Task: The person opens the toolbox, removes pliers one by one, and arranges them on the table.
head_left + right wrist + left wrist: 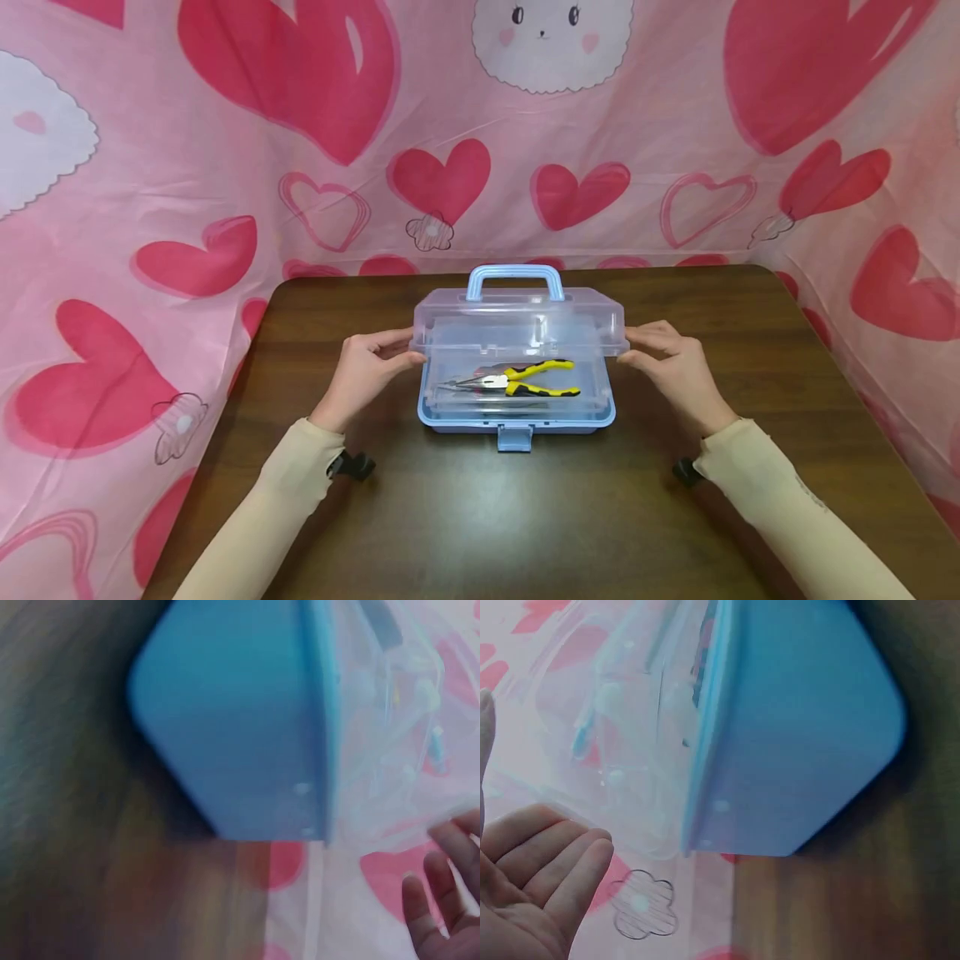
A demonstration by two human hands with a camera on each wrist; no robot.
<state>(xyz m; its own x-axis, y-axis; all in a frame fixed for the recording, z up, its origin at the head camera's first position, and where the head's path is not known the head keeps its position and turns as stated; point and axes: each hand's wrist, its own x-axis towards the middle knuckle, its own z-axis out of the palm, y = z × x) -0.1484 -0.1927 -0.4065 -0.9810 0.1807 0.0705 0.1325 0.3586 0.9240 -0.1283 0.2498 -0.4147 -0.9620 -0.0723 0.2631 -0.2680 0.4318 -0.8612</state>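
A small blue toolbox stands on the table with its clear lid tilted partly up on the far side. On a see-through tray inside lie long-nose pliers with yellow and black handles, jaws pointing left. My left hand is at the lid's left end, thumb near its front corner; the left wrist view shows straight fingers against its edge. At the right end, my right hand mirrors this, with fingertips at the lid's edge in the right wrist view.
The toolbox's light blue carry handle stands up on the lid, and its front latch hangs down. Under everything is a dark wooden table. A pink cloth printed with hearts surrounds the table's back and sides.
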